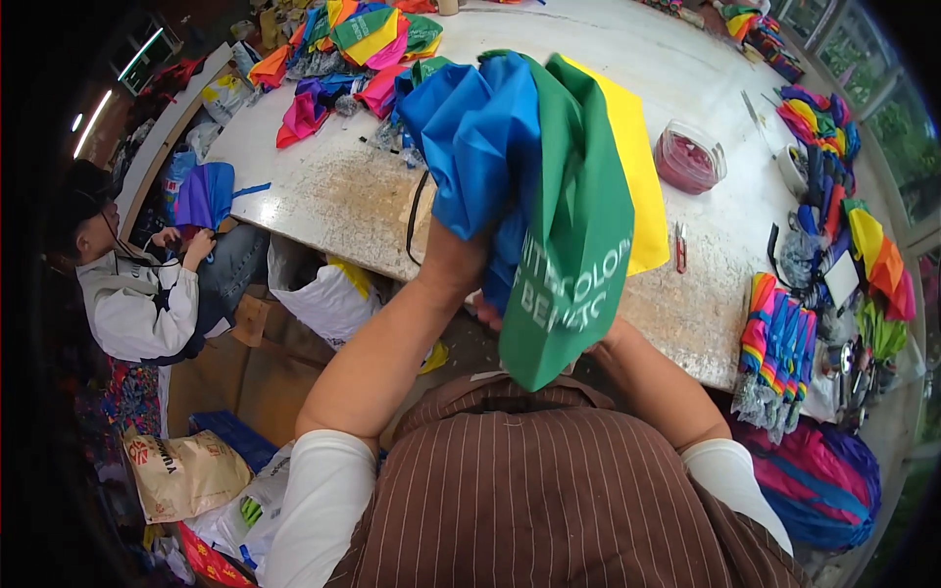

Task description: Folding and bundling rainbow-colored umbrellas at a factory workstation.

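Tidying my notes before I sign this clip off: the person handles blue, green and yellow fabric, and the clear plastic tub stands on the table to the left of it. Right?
Not quite: the side is wrong. In the head view, the clear plastic tub stands on the table to the right of the blue, green and yellow fabric.

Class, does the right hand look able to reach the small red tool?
Probably yes: the red tool lies uncovered beside the yellow panel, though the green panel mostly hides the right hand.

Brown pinstriped garment, short white sleeves.
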The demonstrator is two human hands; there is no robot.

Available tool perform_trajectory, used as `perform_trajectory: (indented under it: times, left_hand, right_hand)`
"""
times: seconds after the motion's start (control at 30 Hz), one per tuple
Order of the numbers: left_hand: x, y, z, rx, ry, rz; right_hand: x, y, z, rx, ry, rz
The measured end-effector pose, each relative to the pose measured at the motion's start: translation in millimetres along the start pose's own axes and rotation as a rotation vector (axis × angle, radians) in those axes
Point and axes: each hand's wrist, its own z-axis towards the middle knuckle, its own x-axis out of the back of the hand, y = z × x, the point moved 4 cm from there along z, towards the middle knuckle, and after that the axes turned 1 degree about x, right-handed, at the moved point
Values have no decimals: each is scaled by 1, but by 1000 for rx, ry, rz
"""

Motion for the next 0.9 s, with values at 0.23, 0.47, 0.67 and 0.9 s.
perform_trajectory:
  times: [0.23,0.47,0.67,0.9]
  left_hand:
    - [-13,23,-41,194,-77,49]
    - [87,30,-45,236,64,295]
    - [-54,62,-52,-376,-810,1039]
    - [25,87,-14,-191,-381,946]
  right_hand:
    - [79,24,-44,129,220,-2]
    - [138,-15,-139,422,664,129]
    - [82,-1,-78,468,408,33]
    - [162,-25,-179,123,872,-1202]
